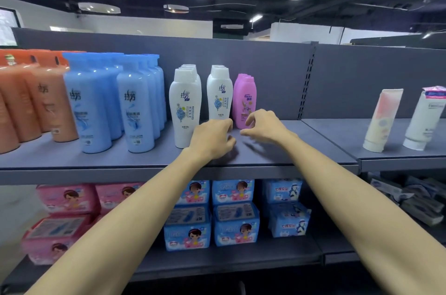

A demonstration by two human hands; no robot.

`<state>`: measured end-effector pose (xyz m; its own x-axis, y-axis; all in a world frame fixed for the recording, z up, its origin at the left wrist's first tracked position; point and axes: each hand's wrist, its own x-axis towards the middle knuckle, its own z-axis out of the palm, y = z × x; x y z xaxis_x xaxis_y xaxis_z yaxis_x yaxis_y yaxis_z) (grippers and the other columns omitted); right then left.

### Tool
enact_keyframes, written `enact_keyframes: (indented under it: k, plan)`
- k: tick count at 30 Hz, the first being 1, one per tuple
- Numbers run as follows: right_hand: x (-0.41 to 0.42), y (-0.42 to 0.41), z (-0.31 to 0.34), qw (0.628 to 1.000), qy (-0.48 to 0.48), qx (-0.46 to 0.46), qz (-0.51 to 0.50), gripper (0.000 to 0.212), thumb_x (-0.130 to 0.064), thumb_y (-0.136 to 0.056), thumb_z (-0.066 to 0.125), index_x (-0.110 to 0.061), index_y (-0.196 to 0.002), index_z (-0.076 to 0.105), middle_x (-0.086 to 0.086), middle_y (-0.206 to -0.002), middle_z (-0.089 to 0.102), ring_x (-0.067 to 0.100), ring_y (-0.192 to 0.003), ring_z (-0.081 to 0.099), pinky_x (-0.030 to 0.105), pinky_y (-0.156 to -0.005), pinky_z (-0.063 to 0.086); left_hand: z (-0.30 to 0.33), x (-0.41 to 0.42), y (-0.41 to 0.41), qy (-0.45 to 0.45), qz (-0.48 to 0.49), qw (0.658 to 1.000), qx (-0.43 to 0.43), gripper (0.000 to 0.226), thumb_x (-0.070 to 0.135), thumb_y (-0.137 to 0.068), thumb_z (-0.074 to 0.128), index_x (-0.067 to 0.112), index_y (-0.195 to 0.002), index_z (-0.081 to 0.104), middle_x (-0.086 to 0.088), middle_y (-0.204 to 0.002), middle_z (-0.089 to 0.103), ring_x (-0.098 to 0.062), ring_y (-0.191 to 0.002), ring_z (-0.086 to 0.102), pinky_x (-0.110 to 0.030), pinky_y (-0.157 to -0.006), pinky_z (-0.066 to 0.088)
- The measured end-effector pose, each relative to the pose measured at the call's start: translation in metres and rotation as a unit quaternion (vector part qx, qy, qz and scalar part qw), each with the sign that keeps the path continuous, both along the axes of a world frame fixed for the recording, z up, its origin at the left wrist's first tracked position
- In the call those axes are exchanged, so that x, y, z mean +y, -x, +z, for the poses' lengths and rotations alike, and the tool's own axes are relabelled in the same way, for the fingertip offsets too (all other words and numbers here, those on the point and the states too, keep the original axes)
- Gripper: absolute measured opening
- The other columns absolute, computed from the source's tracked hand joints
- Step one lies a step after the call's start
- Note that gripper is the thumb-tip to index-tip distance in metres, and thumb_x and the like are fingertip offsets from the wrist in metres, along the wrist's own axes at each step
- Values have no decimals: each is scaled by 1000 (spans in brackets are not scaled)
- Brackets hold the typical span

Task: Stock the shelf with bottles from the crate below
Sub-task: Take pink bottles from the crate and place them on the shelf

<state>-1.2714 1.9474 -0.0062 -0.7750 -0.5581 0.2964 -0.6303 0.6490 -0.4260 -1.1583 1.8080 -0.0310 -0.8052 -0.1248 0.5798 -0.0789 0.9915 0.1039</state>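
glossy blue bottles [135, 106] and orange bottles [29, 101] crowd the grey metal shelf [277, 149] leftward; soft tubes [382, 120] lean right. both the left hand [212, 137] and right hand [264, 125] hover loosely curled, seemingly holding nothing, before upright white bottles [218, 94] and the pink bottle [243, 101].

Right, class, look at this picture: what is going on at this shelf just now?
A person reaches both arms over the grey shelf. The left hand and right hand hover with loosely curled fingers in front of a white bottle and a pink bottle, holding nothing. Rows of orange, blue and white bottles already stand to the left. The crate is not in view.
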Motion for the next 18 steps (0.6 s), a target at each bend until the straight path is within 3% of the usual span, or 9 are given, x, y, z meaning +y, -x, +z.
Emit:
enact_keyframes:
  k: [9, 13, 18]
  plan:
    - [0, -53, 1, 999, -21, 44, 9, 30, -34, -82, 73, -18, -107, 70, 0, -98, 73, 18, -83, 69, 40, -84, 58, 1, -10, -35, -1, -22, 1000, 16, 22, 35, -86, 55, 18, -100, 55, 0, -87, 65, -26, -86, 58, -32, -63, 39]
    - [15, -97, -25, 994, 5, 109, 26, 23, -32, -84, 71, -18, -102, 67, -6, -83, 70, 18, -81, 65, 35, -80, 54, -17, -19, -72, 51, -48, 996, 49, 18, 32, -86, 55, 18, -97, 54, 4, -84, 60, -23, -83, 56, -33, -61, 40]
    - [19, -134, -48, 988, 58, 141, 40, 15, -26, -87, 68, -13, -91, 61, -5, -67, 62, 20, -69, 59, 38, -72, 52, -35, -15, -97, 100, -73, 988, 88, 14, 25, -82, 57, 11, -86, 53, -2, -81, 55, -26, -77, 53, -33, -51, 35]
